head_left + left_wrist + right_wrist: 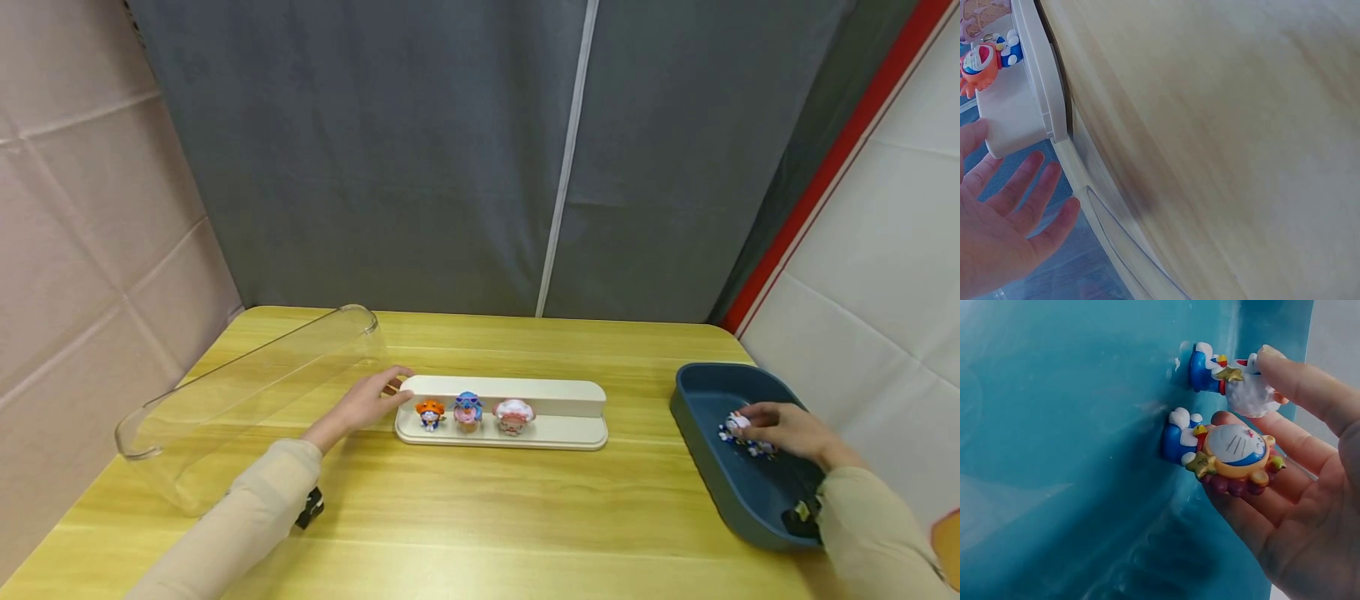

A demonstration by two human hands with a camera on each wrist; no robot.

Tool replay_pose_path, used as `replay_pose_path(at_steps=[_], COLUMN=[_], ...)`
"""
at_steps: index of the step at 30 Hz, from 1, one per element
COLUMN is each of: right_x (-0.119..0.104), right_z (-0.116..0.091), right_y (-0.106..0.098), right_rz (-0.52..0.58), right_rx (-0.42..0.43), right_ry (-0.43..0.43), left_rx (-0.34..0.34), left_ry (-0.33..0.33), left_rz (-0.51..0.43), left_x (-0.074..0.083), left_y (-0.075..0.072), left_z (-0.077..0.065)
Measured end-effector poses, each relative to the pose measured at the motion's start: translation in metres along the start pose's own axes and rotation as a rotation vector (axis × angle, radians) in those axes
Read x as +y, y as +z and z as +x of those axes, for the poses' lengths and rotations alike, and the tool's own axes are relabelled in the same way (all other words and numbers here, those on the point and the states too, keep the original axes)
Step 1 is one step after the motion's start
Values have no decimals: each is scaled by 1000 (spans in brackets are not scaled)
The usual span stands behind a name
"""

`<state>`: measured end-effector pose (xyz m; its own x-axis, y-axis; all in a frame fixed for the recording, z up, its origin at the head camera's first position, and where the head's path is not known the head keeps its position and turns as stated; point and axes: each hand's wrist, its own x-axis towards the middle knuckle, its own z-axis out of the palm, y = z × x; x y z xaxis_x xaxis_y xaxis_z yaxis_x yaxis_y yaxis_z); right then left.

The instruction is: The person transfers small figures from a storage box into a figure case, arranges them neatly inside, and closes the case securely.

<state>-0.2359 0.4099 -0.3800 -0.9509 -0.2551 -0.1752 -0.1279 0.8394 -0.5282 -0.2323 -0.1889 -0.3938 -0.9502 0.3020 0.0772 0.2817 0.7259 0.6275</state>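
Note:
My left hand [367,400] is at the left end of a white two-step display stand [555,429], its fingers spread and slightly bent. In the left wrist view its thumb [971,139] is against or very near the stand's end. Three figurines stand on the lower step: an orange-hooded one [431,414], a blue-topped one [468,411] and a pink-and-white one [514,415]. Inside a dark blue basin [693,417], my right hand [795,432] pinches a white fluffy-headed figurine [1250,394] between thumb and fingers. A second figurine [1235,450] with a yellow-rimmed face lies beside it, against the fingers.
A long clear plastic cover [255,392] lies at the left of the wooden table [510,517]. Beside the left forearm is a small black object [311,508], partly hidden. Something dark with yellow-green [802,512] lies in the basin's near end. A grey curtain [375,167] hangs behind the table.

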Motion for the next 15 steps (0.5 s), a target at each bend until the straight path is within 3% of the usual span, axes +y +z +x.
replay_pose_path(at_steps=[10, 15], right_x=[0, -3], right_z=[1, 1], right_y=[0, 1], right_rz=[0, -10], right_rx=[0, 11], right_ry=[-51, -25], left_rx=[-4, -6], left_ry=[-8, -12], left_rz=[4, 6], left_x=[0, 1], left_y=[0, 0], left_z=[0, -1])
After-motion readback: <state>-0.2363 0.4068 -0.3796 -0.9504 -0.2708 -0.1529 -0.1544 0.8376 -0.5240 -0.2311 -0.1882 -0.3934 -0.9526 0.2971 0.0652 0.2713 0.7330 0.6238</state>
